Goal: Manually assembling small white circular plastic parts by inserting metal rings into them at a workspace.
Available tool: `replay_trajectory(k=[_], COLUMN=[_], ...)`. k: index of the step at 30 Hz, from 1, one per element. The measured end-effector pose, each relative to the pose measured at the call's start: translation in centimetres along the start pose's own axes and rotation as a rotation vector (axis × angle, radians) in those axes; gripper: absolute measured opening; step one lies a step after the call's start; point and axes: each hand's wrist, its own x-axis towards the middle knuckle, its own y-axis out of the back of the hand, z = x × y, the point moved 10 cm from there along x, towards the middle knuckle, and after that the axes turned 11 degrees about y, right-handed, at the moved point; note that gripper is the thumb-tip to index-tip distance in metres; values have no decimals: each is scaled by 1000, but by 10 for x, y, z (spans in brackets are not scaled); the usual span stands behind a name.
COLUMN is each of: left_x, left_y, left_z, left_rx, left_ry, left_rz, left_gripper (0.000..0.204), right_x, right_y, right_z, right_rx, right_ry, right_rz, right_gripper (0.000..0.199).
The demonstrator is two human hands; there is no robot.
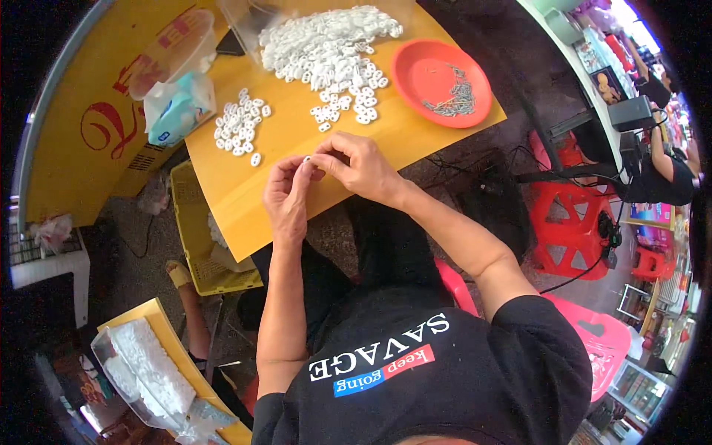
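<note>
Above the front part of the yellow table (230,204), my left hand (288,194) and my right hand (362,165) meet. Both pinch a small white plastic piece (307,159) between thumbs and fingers; most of it is hidden. Just beyond my hands lie loose white oval plastic pieces with holes (337,102), spreading from a large heap (319,48) at the back. A smaller group of the same pieces (239,127) lies to the left. On the right, a red round plate (406,63) holds thin metal pins (458,98).
A tissue pack (176,111) sits at the table's left edge. Below it on the floor stands a yellow crate (194,245). Red stools (545,222) are to the right. A clear container of white pieces (152,367) is at lower left. Another person's arm (660,152) shows far right.
</note>
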Motion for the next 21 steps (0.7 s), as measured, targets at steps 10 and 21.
replay_trajectory(k=[10,21], left_x=[4,4], left_y=[3,4], left_z=[0,1], left_rx=[-61,-84], left_ry=[6,-20], left_rz=[-31,-43], left_gripper=[15,12], right_x=[38,42], right_y=[162,211], right_z=[26,74], right_rx=[-662,-1046], right_ry=[12,-11], right_rz=[-5,-280], right_gripper=[17,15])
